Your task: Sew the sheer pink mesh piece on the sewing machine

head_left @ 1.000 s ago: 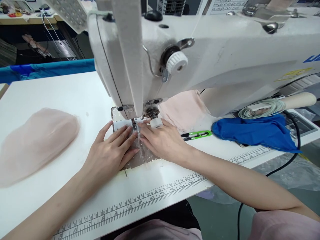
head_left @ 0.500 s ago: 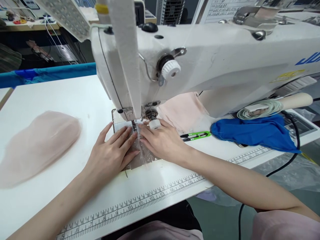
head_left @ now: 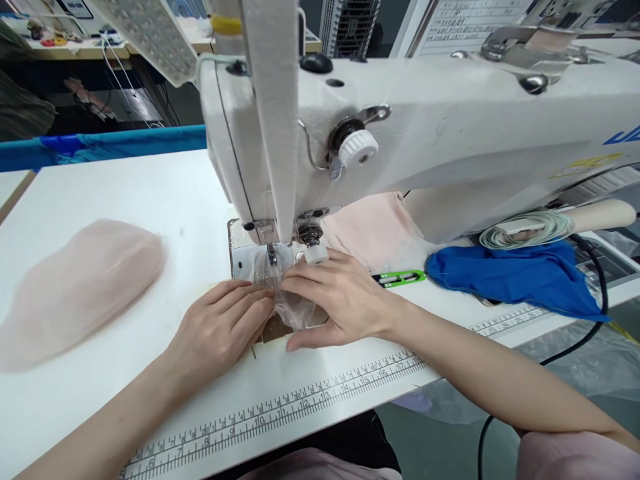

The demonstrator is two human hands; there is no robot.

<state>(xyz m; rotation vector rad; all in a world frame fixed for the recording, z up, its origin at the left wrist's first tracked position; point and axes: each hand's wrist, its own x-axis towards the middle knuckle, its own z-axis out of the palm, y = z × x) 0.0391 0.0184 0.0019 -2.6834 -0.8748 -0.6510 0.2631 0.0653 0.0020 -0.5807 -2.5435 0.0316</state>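
Note:
A white industrial sewing machine [head_left: 425, 140] fills the upper middle, with its presser foot [head_left: 271, 253] over the needle plate. A small piece of sheer, almost clear fabric [head_left: 295, 308] lies bunched just in front of the foot. My left hand [head_left: 220, 330] has its fingers curled onto the fabric's left edge, pinching it. My right hand [head_left: 335, 297] grips the fabric from the right, fingers bent over it and thumb stretched along the table. The two hands meet at the fabric.
A stack of sheer pink pieces [head_left: 75, 290] lies at the left of the white table [head_left: 130, 193]. Behind my right hand are pink cloth [head_left: 375, 227], green thread snips [head_left: 400, 277], a blue cloth [head_left: 520, 277] and a tape coil [head_left: 525, 228]. A printed ruler [head_left: 300, 407] runs along the front edge.
Both hands have drawn back from the presser foot toward me. They lay flat on the fabric before; now their fingers are curled and the fabric is bunched between them.

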